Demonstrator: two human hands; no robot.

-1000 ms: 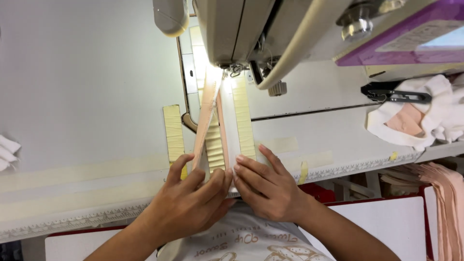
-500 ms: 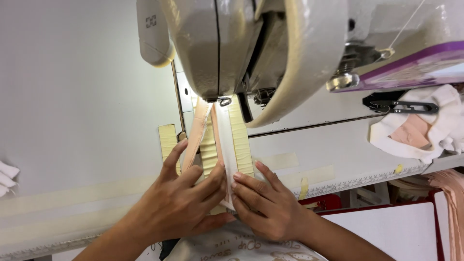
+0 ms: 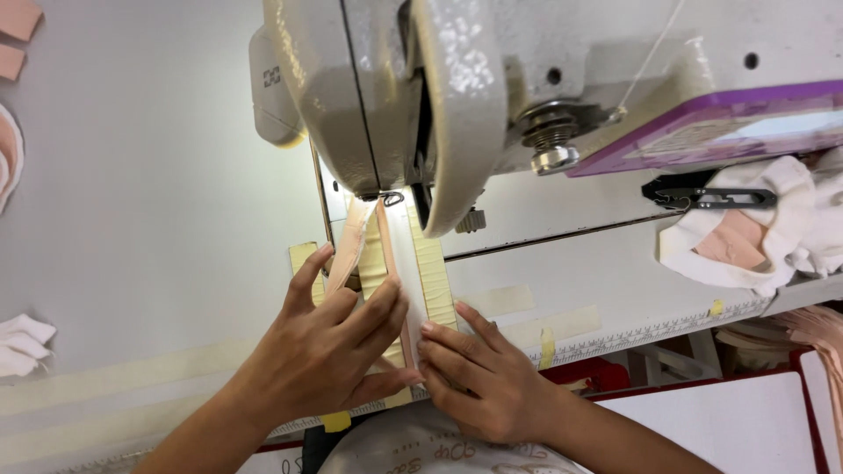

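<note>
Fabric strip [image 3: 388, 263], peach and white, lies on the surface feeding under the sewing machine head [image 3: 413, 96]; most of its visible length sits below the needle area, likely unsewn. Left hand [image 3: 329, 355] and right hand [image 3: 479, 382] press it flat, fingers spread, no closed grip.

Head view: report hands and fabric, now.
Left hand flat on peach strip. Right hand pressing white strip. Both strips under machine head. Nothing blocking.

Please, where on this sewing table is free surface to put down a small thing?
Bare patches: the wide table left of the left hand, and the stretch between the right hand and the cloth pile. Crowded: under the machine head, where both hands press the strip.
</note>
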